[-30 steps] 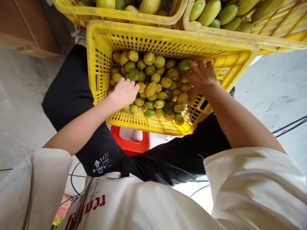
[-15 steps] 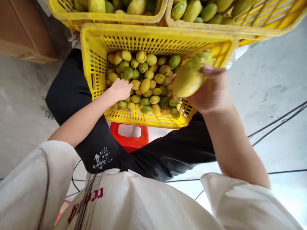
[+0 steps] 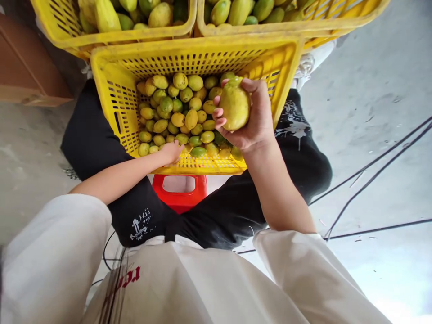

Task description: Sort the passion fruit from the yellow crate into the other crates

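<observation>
A large yellow-green lemon (image 3: 235,104) with a bumpy stem end sits in my right hand (image 3: 258,114), raised above the crate. My fingers and thumb wrap round its sides, and its pointed tip faces me. Below it, the yellow slatted crate (image 3: 199,50) between my legs holds many smaller lemons (image 3: 191,119), some yellow, some green. At the crate's near side, my left hand (image 3: 172,152) reaches low among the lemons with its fingers bent down. Whatever its fingertips grip is hidden.
Two more yellow crates (image 3: 135,33) with larger yellow-green fruit (image 3: 160,15) adjoin the far side. A red stool (image 3: 180,193) shows below the near rim. A cardboard box (image 3: 30,67) is at the left. Black cables (image 3: 371,166) cross the floor at the right.
My right hand has lifted the large lemon out of the crate's right side and brought it left and upright. My left hand has shifted towards the near rim. The whole view has swung right.
</observation>
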Demonstrator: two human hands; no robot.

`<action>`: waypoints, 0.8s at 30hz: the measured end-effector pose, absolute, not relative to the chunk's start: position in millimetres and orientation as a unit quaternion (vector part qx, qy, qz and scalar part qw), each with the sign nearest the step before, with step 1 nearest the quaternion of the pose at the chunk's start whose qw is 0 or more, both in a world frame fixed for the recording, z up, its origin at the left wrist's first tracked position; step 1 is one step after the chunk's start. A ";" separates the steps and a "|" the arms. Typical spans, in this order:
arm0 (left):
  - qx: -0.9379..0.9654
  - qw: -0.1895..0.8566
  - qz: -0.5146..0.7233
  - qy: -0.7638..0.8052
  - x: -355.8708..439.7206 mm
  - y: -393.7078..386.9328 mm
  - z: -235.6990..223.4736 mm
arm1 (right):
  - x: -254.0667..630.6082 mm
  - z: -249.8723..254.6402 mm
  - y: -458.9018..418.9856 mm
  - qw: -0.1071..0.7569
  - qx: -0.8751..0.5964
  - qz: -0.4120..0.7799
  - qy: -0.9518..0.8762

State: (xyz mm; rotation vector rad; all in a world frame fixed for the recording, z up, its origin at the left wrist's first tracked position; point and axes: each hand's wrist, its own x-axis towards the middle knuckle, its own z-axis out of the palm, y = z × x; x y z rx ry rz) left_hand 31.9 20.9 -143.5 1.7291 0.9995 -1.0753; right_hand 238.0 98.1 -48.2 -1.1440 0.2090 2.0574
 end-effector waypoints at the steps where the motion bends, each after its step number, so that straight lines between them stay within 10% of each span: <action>1: 0.692 0.422 -0.418 0.410 33.5 17.7 -146.8 | 237.0 -41.8 99.4 0.385 -0.447 0.803 0.088; 10: 0.650 0.513 -0.279 0.486 11.9 30.9 -164.4 | 227.5 -10.8 106.3 0.389 -0.429 0.815 0.026; 18: 0.281 0.772 0.256 0.509 -22.8 1.0 -82.9 | 225.5 -37.1 13.4 0.466 -0.292 0.829 0.103; 24: 0.102 0.756 0.441 0.473 -31.4 -67.2 -57.4 | 207.9 -69.1 -56.4 0.419 -0.268 0.865 0.056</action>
